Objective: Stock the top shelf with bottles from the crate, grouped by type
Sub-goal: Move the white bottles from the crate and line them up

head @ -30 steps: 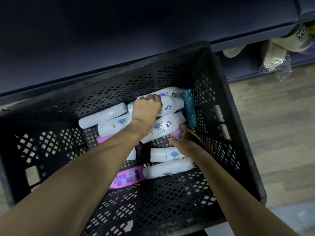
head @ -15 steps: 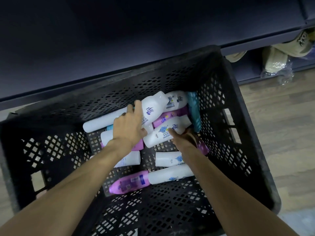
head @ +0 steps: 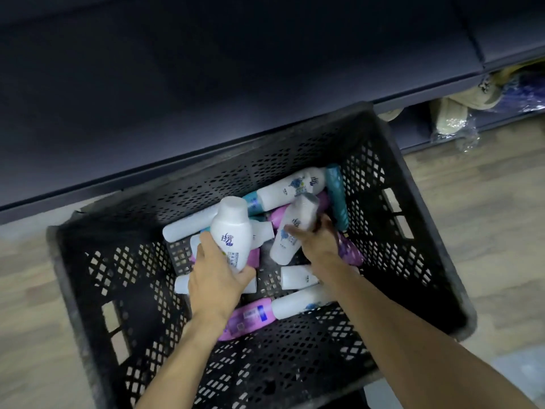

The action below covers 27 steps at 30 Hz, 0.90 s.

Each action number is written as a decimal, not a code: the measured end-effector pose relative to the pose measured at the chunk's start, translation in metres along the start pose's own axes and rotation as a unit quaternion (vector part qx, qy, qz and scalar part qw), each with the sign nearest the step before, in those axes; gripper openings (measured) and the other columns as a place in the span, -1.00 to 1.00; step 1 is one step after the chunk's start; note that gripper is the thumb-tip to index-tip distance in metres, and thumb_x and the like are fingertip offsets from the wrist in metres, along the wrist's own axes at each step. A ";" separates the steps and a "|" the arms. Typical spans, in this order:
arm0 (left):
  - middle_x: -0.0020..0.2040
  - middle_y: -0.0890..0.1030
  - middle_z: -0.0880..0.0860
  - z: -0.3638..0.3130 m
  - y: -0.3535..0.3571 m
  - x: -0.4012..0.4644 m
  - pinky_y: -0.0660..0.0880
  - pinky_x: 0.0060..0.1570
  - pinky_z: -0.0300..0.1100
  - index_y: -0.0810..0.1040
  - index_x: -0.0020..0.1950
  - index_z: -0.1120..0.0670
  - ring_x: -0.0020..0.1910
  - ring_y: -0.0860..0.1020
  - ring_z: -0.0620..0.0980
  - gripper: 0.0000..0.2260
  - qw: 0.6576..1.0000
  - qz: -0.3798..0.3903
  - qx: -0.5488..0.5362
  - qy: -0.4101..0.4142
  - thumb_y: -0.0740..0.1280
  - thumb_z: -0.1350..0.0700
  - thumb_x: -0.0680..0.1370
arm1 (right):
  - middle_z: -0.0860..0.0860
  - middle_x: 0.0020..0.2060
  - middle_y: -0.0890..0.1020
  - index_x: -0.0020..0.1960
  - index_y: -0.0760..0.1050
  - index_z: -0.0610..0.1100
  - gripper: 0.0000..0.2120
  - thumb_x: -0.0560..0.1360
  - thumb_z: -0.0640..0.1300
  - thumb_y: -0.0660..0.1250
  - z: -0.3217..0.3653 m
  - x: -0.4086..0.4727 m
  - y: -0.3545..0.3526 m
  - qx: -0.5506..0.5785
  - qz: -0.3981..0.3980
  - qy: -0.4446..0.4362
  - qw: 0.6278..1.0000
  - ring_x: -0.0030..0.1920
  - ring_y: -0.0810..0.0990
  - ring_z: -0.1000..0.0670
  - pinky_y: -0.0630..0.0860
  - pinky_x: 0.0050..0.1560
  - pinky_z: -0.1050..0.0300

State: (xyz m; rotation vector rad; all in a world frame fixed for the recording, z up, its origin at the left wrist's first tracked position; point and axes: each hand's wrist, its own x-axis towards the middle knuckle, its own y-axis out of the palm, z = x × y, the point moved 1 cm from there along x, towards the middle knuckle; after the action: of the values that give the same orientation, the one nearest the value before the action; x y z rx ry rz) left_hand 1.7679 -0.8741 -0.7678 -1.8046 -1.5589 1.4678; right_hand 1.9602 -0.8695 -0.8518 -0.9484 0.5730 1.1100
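A black perforated crate stands on the floor, holding several white, pink and teal bottles lying on their sides. My left hand grips a white bottle by its lower body, cap end up, lifted above the pile. My right hand grips a second white bottle, tilted with its base raised toward the far right. A pink bottle and a white one lie near the front of the pile. A teal bottle rests against the right wall.
A dark shelf unit runs across the top of the view, right behind the crate. Beige items in clear wrap sit on a low shelf at the right. Wooden floor surrounds the crate.
Both hands have closed round white bottles and raised them off the pile. The left-hand bottle now stands cap up; the right-hand one has tipped up from lying flat.
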 end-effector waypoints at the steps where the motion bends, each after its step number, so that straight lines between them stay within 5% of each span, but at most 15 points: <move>1: -0.11 0.45 0.08 -0.004 -0.007 -0.006 0.40 -0.30 -0.08 0.17 0.05 0.04 -0.20 0.49 0.14 -0.44 1.000 -0.003 -0.009 0.004 0.53 0.05 0.32 | -0.05 0.12 0.63 0.39 0.40 -0.18 -0.33 0.38 -0.03 0.57 0.008 -0.012 -0.009 -0.021 -0.021 -0.048 0.998 0.10 0.63 -0.04 0.53 0.03 0.21; 3: -0.10 0.44 0.06 -0.018 -0.024 -0.018 0.37 -0.31 -0.12 0.17 0.04 0.03 -0.19 0.48 0.11 -0.44 0.999 -0.009 -0.034 0.021 0.53 0.06 0.31 | 0.05 -0.18 0.64 0.20 0.49 -0.13 -0.46 0.31 -0.05 0.62 0.029 -0.039 -0.026 -0.070 -0.015 -0.132 0.989 -0.23 0.59 0.11 0.53 -0.20 0.28; 5: -0.10 0.43 0.03 -0.033 -0.042 -0.031 0.29 -0.42 -0.18 0.18 0.04 0.02 -0.21 0.46 0.05 -0.43 0.997 -0.016 -0.060 0.036 0.54 0.07 0.30 | 0.02 -0.28 0.60 0.15 0.47 -0.06 -0.48 0.29 -0.06 0.63 0.050 -0.068 -0.043 -0.091 0.006 -0.175 0.980 -0.30 0.55 0.03 0.58 -0.21 0.13; 9: -0.07 0.47 0.01 -0.063 -0.081 -0.060 0.27 -0.42 -0.24 0.19 0.07 0.03 -0.19 0.48 0.02 -0.41 0.993 -0.034 -0.095 0.066 0.55 0.03 0.29 | -0.02 -0.08 0.67 0.14 0.48 -0.06 -0.50 0.29 -0.14 0.63 0.088 -0.128 -0.076 -0.076 0.035 -0.250 0.965 -0.06 0.66 -0.05 0.62 0.03 -0.12; 15: -0.07 0.50 0.02 -0.115 -0.154 -0.123 0.50 -0.29 -0.05 0.25 0.08 0.07 -0.14 0.53 0.06 -0.44 0.977 -0.085 -0.151 0.123 0.53 -0.01 0.29 | 0.13 -0.09 0.66 0.12 0.49 0.07 -0.57 0.33 -0.09 0.60 0.150 -0.236 -0.137 -0.066 0.038 -0.367 0.927 -0.07 0.65 0.12 0.62 -0.04 0.09; 19: -0.08 0.49 -0.02 -0.160 -0.213 -0.164 0.46 -0.26 -0.06 0.25 0.08 0.04 -0.14 0.52 0.04 -0.45 0.960 -0.140 -0.183 0.159 0.53 0.01 0.29 | 0.11 -0.10 0.67 0.12 0.51 0.03 -0.57 0.34 -0.10 0.60 0.200 -0.308 -0.185 -0.053 0.036 -0.426 0.903 -0.11 0.65 0.15 0.55 -0.10 0.23; 27: -0.11 0.51 -0.11 -0.272 -0.334 -0.249 0.53 -0.25 -0.03 0.25 0.02 -0.05 -0.17 0.55 -0.05 -0.48 0.899 -0.262 -0.219 0.274 0.53 -0.06 0.28 | 0.13 0.04 0.66 0.23 0.51 -0.02 -0.52 0.37 -0.10 0.59 0.294 -0.447 -0.283 -0.030 0.030 -0.563 0.825 0.04 0.65 0.16 0.61 0.07 0.13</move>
State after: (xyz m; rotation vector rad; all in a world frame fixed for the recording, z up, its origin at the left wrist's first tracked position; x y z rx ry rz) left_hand 1.8567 -0.8820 -0.2786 -1.6098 -1.9275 0.3343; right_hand 2.0411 -0.8716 -0.2519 -0.1882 -0.4188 1.5194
